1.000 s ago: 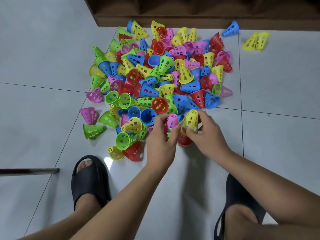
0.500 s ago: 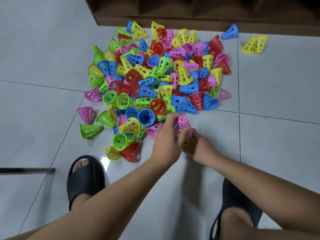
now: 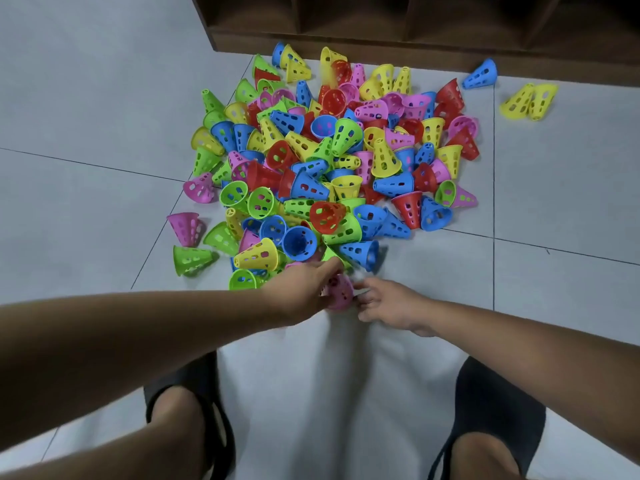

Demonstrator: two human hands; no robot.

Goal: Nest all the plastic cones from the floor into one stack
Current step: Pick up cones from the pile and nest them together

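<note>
Plastic cones (image 3: 332, 157), perforated, in pink, yellow, green, blue and red, heaped in a loose pile on the pale tiled floor (image 3: 86, 116), spread from the foot of a dark wooden shelf unit (image 3: 398, 26) at the far edge down to the hands at the near side. Mostly tipped on their sides, mouths turned every way; a few upright. Outliers apart from the heap: a blue cone (image 3: 480, 75) far right, just before the shelf; two yellow cones (image 3: 529, 100) lying side by side further right; on the left, a pink cone (image 3: 186, 227) and a green cone (image 3: 191, 259) near each other on bare tile.

At the near edge of the pile, a pink cone (image 3: 338, 292) between both hands, blurred. Left hand (image 3: 300, 293) closed round its left side, fingers curled over it, forefinger stretched out toward a blue cone (image 3: 362, 251) lying just beyond. Right hand (image 3: 391, 306) just right of the pink cone, fingers bent and loosely spread, tips at the cone's right edge; hard to tell whether gripping or only touching. Anything nested beneath the pink cone hidden by the hands.

Below, two feet in black slides: left (image 3: 194, 403), right (image 3: 498, 410), either side of the forearms.
</note>
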